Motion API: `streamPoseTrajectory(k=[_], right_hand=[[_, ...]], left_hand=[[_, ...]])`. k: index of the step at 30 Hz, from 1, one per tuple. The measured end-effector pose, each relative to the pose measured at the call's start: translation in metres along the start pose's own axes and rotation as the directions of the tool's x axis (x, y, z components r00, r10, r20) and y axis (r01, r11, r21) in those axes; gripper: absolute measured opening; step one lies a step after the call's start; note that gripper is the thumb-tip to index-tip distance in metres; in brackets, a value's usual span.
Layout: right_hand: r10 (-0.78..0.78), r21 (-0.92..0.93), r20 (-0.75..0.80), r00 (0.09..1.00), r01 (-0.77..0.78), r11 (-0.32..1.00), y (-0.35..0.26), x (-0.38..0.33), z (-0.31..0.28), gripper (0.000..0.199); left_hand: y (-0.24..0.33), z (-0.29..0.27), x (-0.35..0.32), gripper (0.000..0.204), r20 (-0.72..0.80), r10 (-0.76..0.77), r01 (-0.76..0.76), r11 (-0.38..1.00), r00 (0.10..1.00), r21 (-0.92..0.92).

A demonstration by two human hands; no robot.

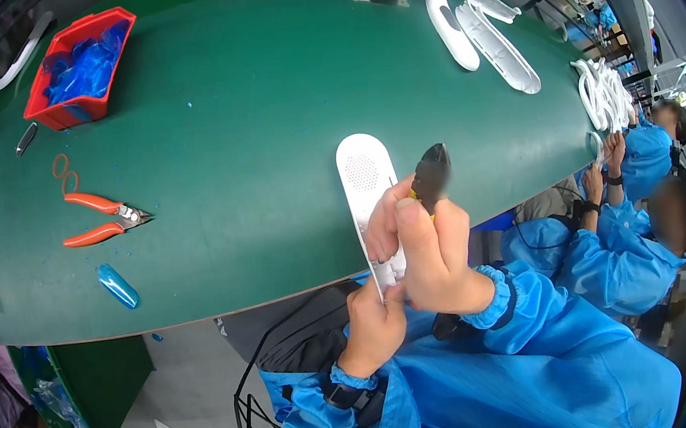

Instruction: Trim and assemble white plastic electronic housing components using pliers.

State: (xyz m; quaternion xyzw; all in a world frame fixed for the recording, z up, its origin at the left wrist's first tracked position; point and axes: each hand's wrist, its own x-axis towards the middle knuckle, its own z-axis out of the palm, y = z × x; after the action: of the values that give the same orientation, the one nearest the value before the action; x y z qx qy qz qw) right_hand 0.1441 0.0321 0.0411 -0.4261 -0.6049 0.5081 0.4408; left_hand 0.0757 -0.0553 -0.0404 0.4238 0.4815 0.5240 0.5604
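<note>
Looks like this one's mid-job to me: the white panel (pixel 365 168) is in the grip and the dark-tipped cutters (pixel 431 175) are already up and out, but the blades point away from the panel, so I'd judge this piece isn't finished. How much has been done on it, no clue, since the lower half is mostly hidden by the fingers. The white shells (pixel 448 23) lying well beyond the right hand (pixel 435 267), off to its right, are separate from this panel, and I can't tell if they're done or waiting. As for where stuff sits: the left hand (pixel 375 324) is closed around the panel's near end, and the rest of it sticks out ahead of that hand, perforated end farthest away, over the green desk (pixel 244 123). The right hand is just beside it on the right, wrapped around the cutters with the tips poking out past its fingers, and some of its fingertips are over the panel's middle, looks like touching but it's tight in there. Blades are blurry, so can't say if they're parted. Well to the left of both hands there's a pair of orange-handled pliers (pixel 99 233) lying loose, with a shiny blue oval piece (pixel 117 287) nearer the body and a red bin (pixel 58 119) of blue bits farther off, nobody's hand on any of them.
</note>
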Motion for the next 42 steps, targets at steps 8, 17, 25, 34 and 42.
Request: streamPoseTrajectory(k=[8, 17, 25, 34, 42], right_hand=[[-0.349, -0.302, 0.207, 0.914, 0.399, 0.866, 0.003, -0.007, 0.002, 0.024], [0.04, 0.247, 0.046, 0.998, -0.05, 0.968, 0.004, 0.008, -0.011, 0.033], [0.072, 0.183, 0.033, 0.997, -0.076, 0.98, 0.002, 0.006, -0.004, 0.032], [0.079, 0.134, -0.054, 0.995, -0.071, 0.988, -0.003, 0.001, 0.002, 0.032], [0.05, 0.071, 0.102, 0.994, -0.058, 0.996, -0.004, 0.011, -0.026, 0.034]], left_hand=[[-0.002, 0.006, 0.003, 0.017, -0.092, 0.167, -0.157, 0.982, 0.982, 0.106], [-0.002, 0.003, 0.002, 0.018, 0.038, -0.07, 0.076, 0.981, 0.997, -0.181], [0.005, 0.001, 0.001, 0.019, 0.005, -0.018, 0.019, 0.995, 1.0, -0.099], [0.005, 0.002, 0.001, 0.017, -0.007, -0.026, 0.026, 0.998, 1.0, -0.052], [0.004, 0.004, 0.001, 0.015, 0.01, -0.106, 0.106, 0.984, 0.994, -0.142]])
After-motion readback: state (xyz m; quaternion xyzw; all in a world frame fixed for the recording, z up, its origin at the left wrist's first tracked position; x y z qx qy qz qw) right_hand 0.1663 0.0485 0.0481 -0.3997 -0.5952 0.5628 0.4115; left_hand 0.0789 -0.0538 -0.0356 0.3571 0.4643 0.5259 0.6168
